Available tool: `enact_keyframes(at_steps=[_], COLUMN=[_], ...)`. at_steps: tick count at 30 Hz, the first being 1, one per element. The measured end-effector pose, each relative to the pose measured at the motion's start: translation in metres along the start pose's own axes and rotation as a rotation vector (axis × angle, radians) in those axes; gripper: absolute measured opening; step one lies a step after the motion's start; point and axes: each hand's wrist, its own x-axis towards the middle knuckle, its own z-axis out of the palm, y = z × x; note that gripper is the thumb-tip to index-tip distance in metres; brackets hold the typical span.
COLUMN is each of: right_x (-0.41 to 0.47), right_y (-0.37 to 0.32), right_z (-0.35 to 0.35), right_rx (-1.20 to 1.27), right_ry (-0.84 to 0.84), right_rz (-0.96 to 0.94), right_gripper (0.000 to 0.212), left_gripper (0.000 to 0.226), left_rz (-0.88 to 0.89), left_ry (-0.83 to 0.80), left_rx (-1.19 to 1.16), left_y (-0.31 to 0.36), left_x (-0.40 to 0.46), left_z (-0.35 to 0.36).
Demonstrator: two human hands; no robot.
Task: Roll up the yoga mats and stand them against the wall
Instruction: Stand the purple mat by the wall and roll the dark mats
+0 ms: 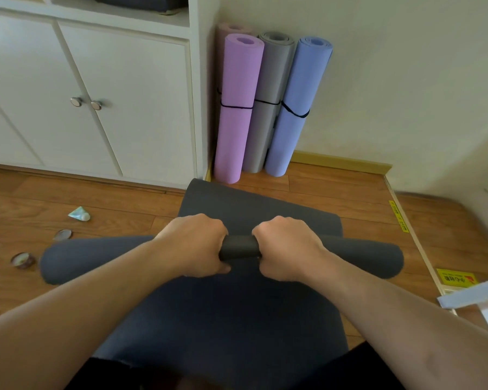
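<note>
The dark grey mat (237,311) is being rolled on the wood floor (321,190), just short of the corner where three rolled mats (265,108) are standing. Its roll (240,246) is being gripped mid-width by the left hand (193,244) and right hand (286,249), fingers curled tight around it. It's looking soft, floppy and grippy, so probably better held wider apart to stop coning.

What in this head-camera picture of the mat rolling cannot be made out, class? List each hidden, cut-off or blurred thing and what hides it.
1. Head view: the pink mat is mostly hidden behind the purple mat.
2. The dark mat has its near end cut off by the bottom edge.
3. The left hand and right hand cover parts of the roll, and their fingertips are tucked out of sight.
4. The yellow sticker has print too small to read.
</note>
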Motion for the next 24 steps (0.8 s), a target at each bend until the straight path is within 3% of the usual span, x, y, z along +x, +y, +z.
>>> enact_keyframes(at_steps=[3,5,8,14,18,24], right_x=[0.002,0.004,0.005,0.0,-0.001,0.001], right_y=[0.003,0.007,0.01,0.006,0.002,0.005], right_z=[-0.008,-0.009,-0.004,0.005,0.007,-0.011], right_rx=[0.133,0.219,0.201,-0.074,-0.033,0.081], right_ry=[-0.034,-0.083,-0.111,0.165,0.105,-0.035], right_rz=[0.073,0.091,0.066,-0.042,-0.077,0.021], right_gripper=[0.013,0.012,0.013,0.057,0.035,0.013], left_gripper=[0.035,0.036,0.019,0.024,0.029,0.047], left_rz=[0.052,0.046,-0.011,-0.065,-0.002,0.015], left_ry=[0.267,0.341,0.247,0.009,-0.119,0.196], left_rx=[0.116,0.164,0.124,-0.114,-0.11,0.148], left_y=[0.004,0.009,0.013,-0.001,-0.007,-0.003], left_x=[-0.008,-0.01,-0.006,0.007,0.0,-0.012], left_z=[0.007,0.01,0.01,-0.008,-0.018,0.004])
